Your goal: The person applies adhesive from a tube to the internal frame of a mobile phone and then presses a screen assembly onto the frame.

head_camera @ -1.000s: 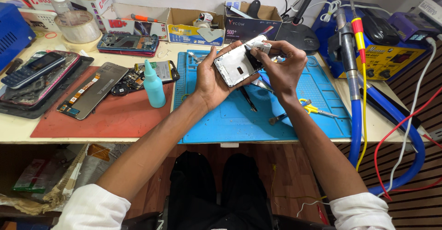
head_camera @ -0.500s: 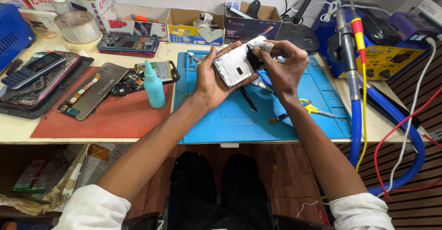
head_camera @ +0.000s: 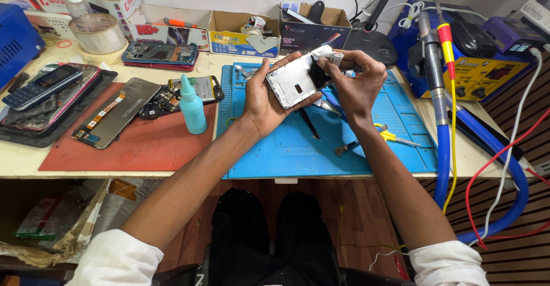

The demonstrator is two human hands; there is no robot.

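Observation:
My left hand (head_camera: 262,98) cradles an opened white phone frame (head_camera: 295,83) above the blue work mat (head_camera: 286,148), its inner side tilted up toward me. My right hand (head_camera: 356,83) grips the frame's far upper end, fingers pinched around a small white piece (head_camera: 333,57) at that corner. Whether a tool is in those fingers is hidden. A dark tweezer-like tool (head_camera: 309,123) lies on the mat just beneath the frame.
A teal dropper bottle (head_camera: 192,105) stands on the red mat (head_camera: 132,143), beside a detached phone screen (head_camera: 117,111) and circuit boards. Old phones (head_camera: 48,85) sit left. Cardboard boxes (head_camera: 240,31) line the back. A soldering station (head_camera: 487,57) with hoses occupies the right; yellow-handled cutters (head_camera: 392,137).
The phone frame has tilted slightly and my right fingers have shifted up to its top corner; both hands stay in roughly the same place.

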